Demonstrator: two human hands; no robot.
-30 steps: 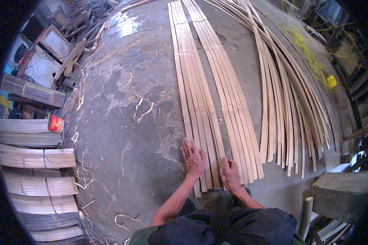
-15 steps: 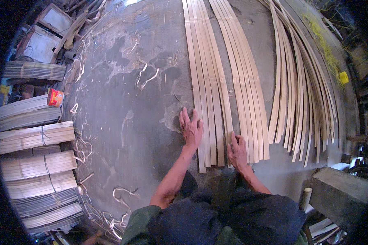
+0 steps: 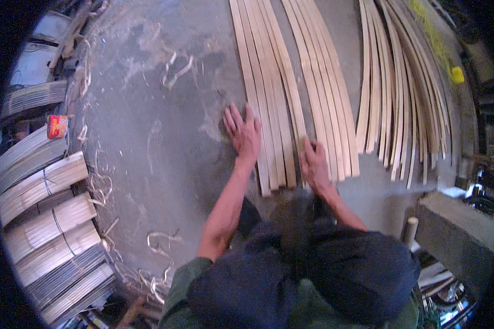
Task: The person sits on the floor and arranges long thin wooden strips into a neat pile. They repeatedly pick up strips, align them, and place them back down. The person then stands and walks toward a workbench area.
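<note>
Long, thin wooden strips, pale and flat, lie side by side on the grey floor in two narrow groups: a left group [image 3: 269, 109] and a right group [image 3: 325, 98]. My left hand [image 3: 243, 134] rests open, fingers spread, against the left group's outer edge near its close end. My right hand [image 3: 315, 164] is between the groups, its fingers bent and closed at the near end of a wooden strip [image 3: 294, 104], the left group's rightmost. That strip lies slightly apart from its neighbours. The hand partly hides its end.
A looser fan of strips [image 3: 398, 93] lies to the right. Tied bundles of slats [image 3: 52, 219] line the left side, with a red tin [image 3: 57, 126] among them. Curled shavings [image 3: 177, 71] litter the floor. A concrete block [image 3: 458, 219] stands at the lower right.
The whole view has shifted, so the strips and both hands appear higher in the picture. My right hand's fingers look more bent. Both hands stay near the same strip ends.
</note>
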